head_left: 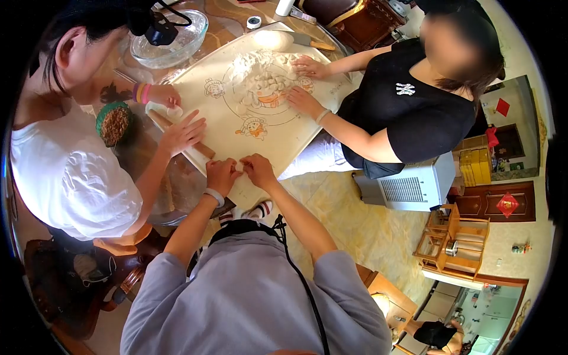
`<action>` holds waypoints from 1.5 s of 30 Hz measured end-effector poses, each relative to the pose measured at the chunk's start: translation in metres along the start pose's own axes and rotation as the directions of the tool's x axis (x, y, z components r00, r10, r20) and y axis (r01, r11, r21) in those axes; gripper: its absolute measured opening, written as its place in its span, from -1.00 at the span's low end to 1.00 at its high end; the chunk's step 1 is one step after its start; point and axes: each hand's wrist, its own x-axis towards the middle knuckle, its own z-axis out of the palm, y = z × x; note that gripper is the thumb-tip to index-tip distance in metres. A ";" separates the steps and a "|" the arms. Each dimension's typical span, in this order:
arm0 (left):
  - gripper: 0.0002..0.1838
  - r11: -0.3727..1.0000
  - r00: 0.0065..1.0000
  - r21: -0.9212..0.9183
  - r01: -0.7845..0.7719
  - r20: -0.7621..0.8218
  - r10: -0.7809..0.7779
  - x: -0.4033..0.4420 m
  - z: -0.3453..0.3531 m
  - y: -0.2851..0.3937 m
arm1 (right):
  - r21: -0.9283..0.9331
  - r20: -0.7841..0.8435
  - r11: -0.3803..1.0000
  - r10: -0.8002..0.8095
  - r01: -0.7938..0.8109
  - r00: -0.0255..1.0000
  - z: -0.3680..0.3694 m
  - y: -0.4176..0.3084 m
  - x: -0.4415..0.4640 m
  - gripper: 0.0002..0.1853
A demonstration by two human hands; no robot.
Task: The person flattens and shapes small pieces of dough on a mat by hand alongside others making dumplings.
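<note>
My left hand (222, 176) and my right hand (259, 170) meet at the near edge of the white board (283, 127), fingers curled inward. Between their fingertips is a small piece of white dough (239, 167), mostly covered by the fingers. Just beyond my left hand lies a wooden rolling pin (204, 149), under the hand (182, 133) of the person on the left. That person's other hand (164, 96) is at a small round of dough (174, 112). Farther along the board, the person on the right has both hands by several dough pieces (269, 83).
A green bowl of brown filling (115, 124) stands at the left, with a glass bowl (171, 38) behind it. Loose flour (251, 62), a large dough lump (273, 40) and a wooden-handled knife (319, 44) lie at the board's far end. A grey appliance (408, 186) stands on the floor.
</note>
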 end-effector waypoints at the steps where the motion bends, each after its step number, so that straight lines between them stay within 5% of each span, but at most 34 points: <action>1: -0.74 1.000 1.000 -0.022 -0.005 -0.018 0.004 -0.001 -0.001 0.002 | 0.037 0.000 0.998 0.041 -0.041 0.999 -0.002 -0.001 0.000 -0.75; 7: -0.75 0.998 1.000 0.055 0.003 0.017 -0.004 0.005 0.005 0.000 | 0.005 0.020 1.000 0.023 -0.023 1.000 0.001 -0.002 0.001 -0.73; 10: -0.74 0.999 0.996 0.018 0.043 0.079 -0.045 0.005 0.002 0.002 | 0.159 0.022 0.982 0.100 -0.102 0.995 -0.001 0.001 0.003 -0.71; 19: -0.68 1.000 0.998 -0.008 -0.006 0.064 0.006 0.005 0.000 -0.002 | -0.061 0.010 0.994 0.091 -0.091 0.996 0.000 -0.007 0.012 -0.70; 32: -0.81 1.000 0.999 0.024 0.010 -0.049 -0.009 0.000 0.004 -0.002 | 0.186 0.043 0.975 0.115 -0.121 0.992 -0.006 0.008 -0.001 -0.76; 38: -0.83 0.998 0.997 0.057 0.015 -0.082 -0.010 -0.003 0.009 -0.002 | 0.013 -0.016 1.000 -0.021 0.021 1.000 0.004 0.004 -0.010 -0.73; 42: -0.86 0.999 0.995 -0.012 0.041 -0.092 -0.042 -0.002 0.007 -0.002 | 0.157 -0.004 0.983 0.098 -0.096 0.995 0.003 0.008 -0.005 -0.71; 45: -0.85 0.998 0.998 0.017 0.054 -0.036 -0.053 -0.002 0.006 -0.002 | 0.032 0.021 0.999 0.017 -0.017 1.000 0.004 0.004 -0.007 -0.67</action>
